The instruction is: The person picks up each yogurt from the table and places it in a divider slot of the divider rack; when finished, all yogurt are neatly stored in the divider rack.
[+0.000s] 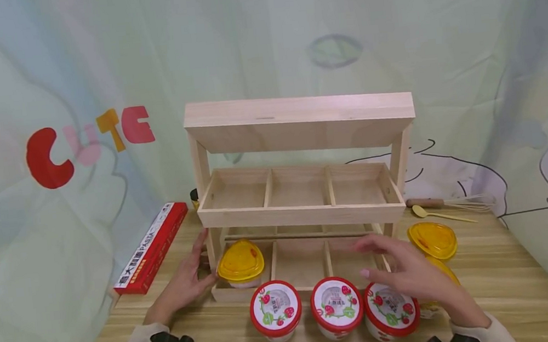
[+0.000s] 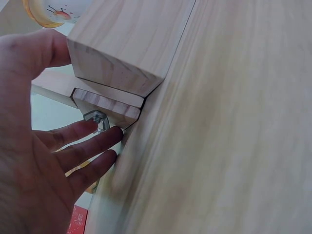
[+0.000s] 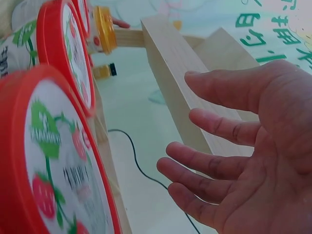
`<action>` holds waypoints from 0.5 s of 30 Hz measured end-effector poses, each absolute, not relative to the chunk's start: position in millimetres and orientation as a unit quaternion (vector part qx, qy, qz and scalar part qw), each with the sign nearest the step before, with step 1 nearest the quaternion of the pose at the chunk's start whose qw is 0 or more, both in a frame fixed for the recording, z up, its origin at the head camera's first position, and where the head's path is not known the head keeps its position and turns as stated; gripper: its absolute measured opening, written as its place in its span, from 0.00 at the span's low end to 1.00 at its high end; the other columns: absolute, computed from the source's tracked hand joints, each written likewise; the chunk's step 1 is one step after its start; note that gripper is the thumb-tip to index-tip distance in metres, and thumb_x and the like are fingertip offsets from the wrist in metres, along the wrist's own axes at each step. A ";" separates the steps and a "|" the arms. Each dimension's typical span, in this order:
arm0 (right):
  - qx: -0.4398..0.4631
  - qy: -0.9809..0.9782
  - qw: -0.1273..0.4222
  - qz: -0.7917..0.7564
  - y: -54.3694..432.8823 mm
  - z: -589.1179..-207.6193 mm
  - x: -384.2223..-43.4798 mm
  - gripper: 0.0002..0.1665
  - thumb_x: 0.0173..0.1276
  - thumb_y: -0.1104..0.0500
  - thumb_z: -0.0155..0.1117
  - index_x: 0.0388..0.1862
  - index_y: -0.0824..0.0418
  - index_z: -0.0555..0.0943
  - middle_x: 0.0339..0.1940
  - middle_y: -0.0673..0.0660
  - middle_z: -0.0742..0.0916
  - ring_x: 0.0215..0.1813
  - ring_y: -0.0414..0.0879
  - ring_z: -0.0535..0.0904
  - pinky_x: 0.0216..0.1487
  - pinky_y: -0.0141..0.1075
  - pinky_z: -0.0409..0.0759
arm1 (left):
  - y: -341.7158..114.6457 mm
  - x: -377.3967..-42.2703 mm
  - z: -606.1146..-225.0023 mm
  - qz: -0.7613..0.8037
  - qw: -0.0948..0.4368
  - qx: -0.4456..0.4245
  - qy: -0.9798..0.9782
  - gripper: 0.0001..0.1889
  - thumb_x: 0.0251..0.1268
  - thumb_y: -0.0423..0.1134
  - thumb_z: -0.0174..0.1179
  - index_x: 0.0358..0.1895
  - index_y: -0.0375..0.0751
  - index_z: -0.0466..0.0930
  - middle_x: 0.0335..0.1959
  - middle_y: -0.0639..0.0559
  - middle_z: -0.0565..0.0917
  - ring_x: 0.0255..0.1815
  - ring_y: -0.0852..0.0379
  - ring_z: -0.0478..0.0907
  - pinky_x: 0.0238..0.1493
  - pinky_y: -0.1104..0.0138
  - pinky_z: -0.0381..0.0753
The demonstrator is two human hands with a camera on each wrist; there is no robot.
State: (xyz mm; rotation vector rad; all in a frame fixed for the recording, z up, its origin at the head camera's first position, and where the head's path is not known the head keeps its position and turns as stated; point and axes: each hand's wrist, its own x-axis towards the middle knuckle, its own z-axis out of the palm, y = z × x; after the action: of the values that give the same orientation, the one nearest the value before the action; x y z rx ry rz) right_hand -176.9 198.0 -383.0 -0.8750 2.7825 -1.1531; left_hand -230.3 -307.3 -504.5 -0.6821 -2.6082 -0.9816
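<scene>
A two-tier wooden rack, with upper tray (image 1: 302, 210) and lower tray (image 1: 300, 265) split into three compartments each, stands before me. My left hand (image 1: 190, 281) rests at the rack's lower left end; in the left wrist view its fingertips lie beside a wing nut (image 2: 99, 117), thumb by the tray corner. Above the lower tray's right compartment hovers my right hand (image 1: 407, 268), fingers spread, holding nothing. A yellow-lidded jar (image 1: 240, 259) sits in that tray's left compartment. Three red-rimmed strawberry cups (image 1: 276, 309), (image 1: 337, 305), (image 1: 392, 308) stand in front.
More yellow-lidded jars (image 1: 433, 239) stand right of the rack, partly behind my right hand. A whisk (image 1: 450, 203) and a yellow spoon (image 1: 441, 214) lie at the back right. A red pasta box (image 1: 152, 247) lies left. Printed curtains (image 1: 261, 40) hang behind.
</scene>
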 end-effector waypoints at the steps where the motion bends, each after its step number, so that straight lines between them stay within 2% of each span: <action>1: -0.276 0.889 -0.003 -0.366 201.0 -383.7 -177.0 0.23 0.73 0.49 0.74 0.65 0.39 0.81 0.63 0.41 0.88 0.67 0.53 0.85 0.70 0.50 0.85 | -307.2 -230.3 -504.2 -0.340 0.135 -0.236 -0.900 0.60 0.66 0.41 0.72 0.89 0.52 0.34 0.70 0.26 0.77 0.56 0.37 0.89 0.58 0.38 0.89; 9: -0.230 0.904 -0.010 -0.360 222.9 -385.0 -177.2 0.21 0.75 0.49 0.73 0.64 0.42 0.81 0.63 0.43 0.88 0.66 0.50 0.84 0.69 0.40 0.85 | -308.1 -232.3 -503.8 -0.348 0.131 -0.245 -0.895 0.60 0.66 0.39 0.71 0.89 0.53 0.33 0.71 0.25 0.75 0.56 0.36 0.89 0.57 0.39 0.89; 13: -0.205 0.908 -0.010 -0.365 234.6 -383.2 -178.7 0.23 0.76 0.49 0.72 0.66 0.50 0.81 0.64 0.51 0.88 0.66 0.55 0.84 0.69 0.37 0.83 | -308.2 -232.5 -504.4 -0.352 0.132 -0.248 -0.893 0.60 0.66 0.39 0.71 0.89 0.52 0.33 0.71 0.24 0.76 0.56 0.35 0.89 0.58 0.37 0.88; 15: -0.193 0.910 -0.013 -0.366 241.5 -383.5 -179.7 0.25 0.76 0.50 0.71 0.67 0.54 0.80 0.65 0.56 0.87 0.67 0.58 0.83 0.69 0.40 0.84 | -308.2 -232.1 -505.2 -0.352 0.133 -0.247 -0.893 0.60 0.65 0.39 0.71 0.89 0.52 0.33 0.70 0.24 0.76 0.56 0.35 0.89 0.58 0.37 0.88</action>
State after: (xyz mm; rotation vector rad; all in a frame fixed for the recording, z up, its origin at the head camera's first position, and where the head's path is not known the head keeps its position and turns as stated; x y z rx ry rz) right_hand -179.7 241.5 -383.5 -0.6101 2.8844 -1.1586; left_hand -232.1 -308.2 -505.2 -0.7160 -2.5907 -1.0209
